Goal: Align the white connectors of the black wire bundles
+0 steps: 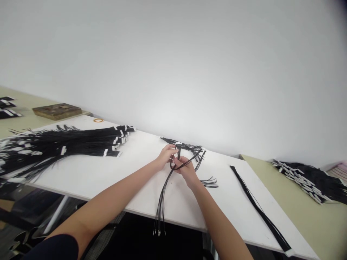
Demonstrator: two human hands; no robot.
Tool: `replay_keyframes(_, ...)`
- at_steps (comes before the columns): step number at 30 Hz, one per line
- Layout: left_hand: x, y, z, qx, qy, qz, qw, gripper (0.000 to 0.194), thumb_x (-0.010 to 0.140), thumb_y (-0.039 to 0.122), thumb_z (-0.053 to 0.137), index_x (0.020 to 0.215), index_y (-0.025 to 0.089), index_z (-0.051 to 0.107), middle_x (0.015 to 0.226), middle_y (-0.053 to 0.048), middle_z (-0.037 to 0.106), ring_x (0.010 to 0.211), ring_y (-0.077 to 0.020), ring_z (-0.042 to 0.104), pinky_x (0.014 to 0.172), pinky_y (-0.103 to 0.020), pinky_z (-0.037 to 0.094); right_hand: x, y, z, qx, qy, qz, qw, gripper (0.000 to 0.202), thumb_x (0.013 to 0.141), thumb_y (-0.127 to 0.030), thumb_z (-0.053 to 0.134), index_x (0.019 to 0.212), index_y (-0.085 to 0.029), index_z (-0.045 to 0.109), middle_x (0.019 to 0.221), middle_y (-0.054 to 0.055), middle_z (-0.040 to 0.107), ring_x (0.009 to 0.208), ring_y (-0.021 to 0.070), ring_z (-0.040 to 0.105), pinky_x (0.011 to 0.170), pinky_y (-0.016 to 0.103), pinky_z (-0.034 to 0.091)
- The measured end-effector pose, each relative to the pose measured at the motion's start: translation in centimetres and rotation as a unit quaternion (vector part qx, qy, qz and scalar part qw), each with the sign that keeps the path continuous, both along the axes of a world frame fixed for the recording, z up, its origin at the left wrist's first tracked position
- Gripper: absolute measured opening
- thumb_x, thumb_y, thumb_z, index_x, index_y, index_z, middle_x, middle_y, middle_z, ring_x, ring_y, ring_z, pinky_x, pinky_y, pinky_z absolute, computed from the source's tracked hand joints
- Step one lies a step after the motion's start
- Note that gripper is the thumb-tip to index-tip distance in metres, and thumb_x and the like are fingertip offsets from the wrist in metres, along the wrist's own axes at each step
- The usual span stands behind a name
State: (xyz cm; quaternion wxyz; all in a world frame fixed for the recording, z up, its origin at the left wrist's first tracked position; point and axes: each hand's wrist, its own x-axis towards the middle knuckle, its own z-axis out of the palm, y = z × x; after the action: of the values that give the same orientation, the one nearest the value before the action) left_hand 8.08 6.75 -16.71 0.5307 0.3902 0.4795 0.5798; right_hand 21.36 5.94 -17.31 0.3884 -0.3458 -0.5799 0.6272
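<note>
In the middle of the view, my left hand (pixel 165 157) grips a black wire bundle (pixel 165 187) near a white connector (pixel 178 143) at its top. Just below and to the right, my right hand (pixel 187 172) pinches the same bundle, where the wires bend into a loop. The loose ends hang past the front table edge, with small bright tips. More black wires (pixel 187 145) lie on the table right behind my hands, and another group of wire ends (pixel 209 182) shows to the right of my right wrist.
A large pile of black wire bundles (pixel 81 141) covers the white table (pixel 130 173) on the left. An orange ring (pixel 98 120) and a brown block (pixel 58 111) sit farther back. One flat black cable (pixel 257 206) lies on the right; more bundles (pixel 311 180) lie beyond it.
</note>
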Motion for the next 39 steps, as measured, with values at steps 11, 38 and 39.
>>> replay_keyframes(11,1.1,-2.1,0.9,0.009,0.078,-0.111,0.991,0.122,0.036,0.017,0.087,0.141,0.026,0.024,0.114,-0.012,0.050,0.085,-0.0223,0.061,0.064,-0.032,0.052,0.1,0.7,-1.2,0.024,-0.029,-0.032,0.999,0.035,0.067,-0.048,0.066,0.079,-0.017,0.057,0.089,0.005,0.060,0.073,0.0162,0.058,0.067,0.032,0.052)
replay_keyframes(38,-3.3,0.3,0.1,0.008,0.108,-0.187,0.976,0.089,0.056,0.009,0.071,0.137,0.024,0.039,0.095,-0.007,0.064,0.066,-0.0158,0.062,0.058,-0.028,0.048,0.9,2.0,-1.5,0.110,-0.124,-0.080,0.983,0.017,0.073,-0.037,0.059,0.074,-0.021,0.056,0.082,0.003,0.060,0.063,0.0166,0.060,0.064,0.033,0.051)
replay_keyframes(39,-3.5,0.3,0.1,0.006,0.109,-0.188,0.976,0.089,0.056,0.009,0.071,0.137,0.024,0.039,0.096,-0.007,0.064,0.066,-0.0162,0.062,0.058,-0.028,0.048,1.0,2.1,-1.4,0.100,-0.115,-0.086,0.985,0.019,0.073,-0.039,0.059,0.076,-0.020,0.056,0.083,0.003,0.061,0.063,0.0164,0.060,0.065,0.033,0.051)
